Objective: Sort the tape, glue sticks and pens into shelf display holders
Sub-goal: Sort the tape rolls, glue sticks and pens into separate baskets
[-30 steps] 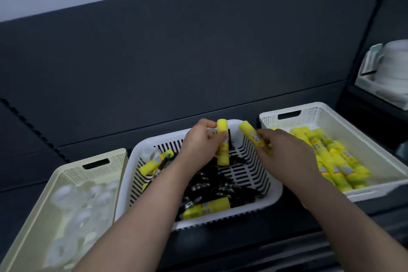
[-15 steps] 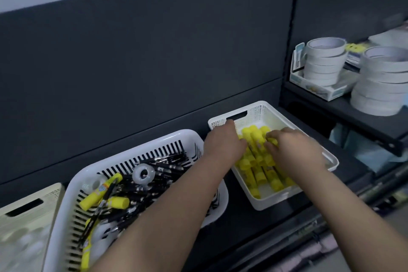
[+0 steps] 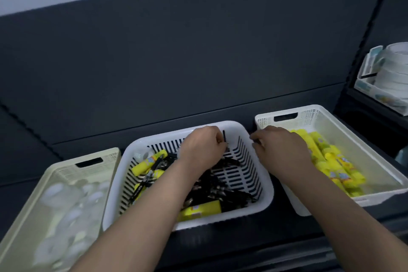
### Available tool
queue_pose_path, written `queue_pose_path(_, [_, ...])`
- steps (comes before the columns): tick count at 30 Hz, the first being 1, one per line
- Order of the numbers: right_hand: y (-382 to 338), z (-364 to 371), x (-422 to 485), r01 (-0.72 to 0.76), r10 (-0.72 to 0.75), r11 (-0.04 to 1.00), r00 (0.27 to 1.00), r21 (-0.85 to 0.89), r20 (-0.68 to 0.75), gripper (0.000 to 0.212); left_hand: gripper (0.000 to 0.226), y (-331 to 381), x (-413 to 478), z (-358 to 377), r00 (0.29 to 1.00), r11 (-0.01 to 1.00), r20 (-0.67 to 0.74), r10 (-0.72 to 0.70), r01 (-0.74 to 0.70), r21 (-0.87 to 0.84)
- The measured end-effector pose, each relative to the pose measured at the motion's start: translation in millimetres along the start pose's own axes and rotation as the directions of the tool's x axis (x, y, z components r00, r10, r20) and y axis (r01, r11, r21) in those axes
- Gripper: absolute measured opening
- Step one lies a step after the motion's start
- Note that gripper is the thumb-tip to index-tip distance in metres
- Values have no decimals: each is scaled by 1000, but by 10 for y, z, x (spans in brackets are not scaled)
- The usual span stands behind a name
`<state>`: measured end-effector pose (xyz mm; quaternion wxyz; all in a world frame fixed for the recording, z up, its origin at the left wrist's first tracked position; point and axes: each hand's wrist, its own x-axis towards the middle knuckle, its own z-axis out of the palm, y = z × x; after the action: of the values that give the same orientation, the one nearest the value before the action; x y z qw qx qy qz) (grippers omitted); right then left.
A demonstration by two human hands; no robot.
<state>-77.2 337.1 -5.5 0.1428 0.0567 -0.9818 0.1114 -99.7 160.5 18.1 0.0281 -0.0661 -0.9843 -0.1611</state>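
Left hand is in the slotted basket among the pens, fingers curled; cannot tell what it grips. Right hand is beside it, fingers loosely bent, seemingly empty, likely reaching for more. Sorted glue sticks lie in the right basket.

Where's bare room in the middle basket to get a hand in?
Right half of the middle basket: bare slotted floor between the pens and its right wall. Left side and front are crowded with pens and glue sticks. The left hand takes the back.
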Motion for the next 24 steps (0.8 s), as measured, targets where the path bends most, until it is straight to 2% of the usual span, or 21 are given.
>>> queue_pose_path(12, [-1038, 473, 155, 249, -261, 962, 959, 107, 113, 24, 14, -1127, -460, -321, 962, 961, -2, -274, 273, 46])
queue_pose_path(15, [-1239, 608, 251, 297, -301, 954, 937, 48, 179, 26, 17, -1341, -522, -385, 949, 948, -16, -314, 315, 57])
queue_pose_path(19, [-1397, 697, 373, 312, -281, 946, 923, -83, 261, 29, 21, -1566, -567, -428, 936, 933, -24, -352, 353, 74])
queue_pose_path(22, [-1442, 698, 420, 315, -269, 935, 930, -163, 252, 26, 21, -1658, -552, -417, 935, 930, -31, -352, 353, 100])
queue_pose_path(24, [-1450, 688, 427, 290, -256, 945, 943, -151, 214, 27, 22, -1704, -499, -381, 939, 929, -60, -338, 343, 137])
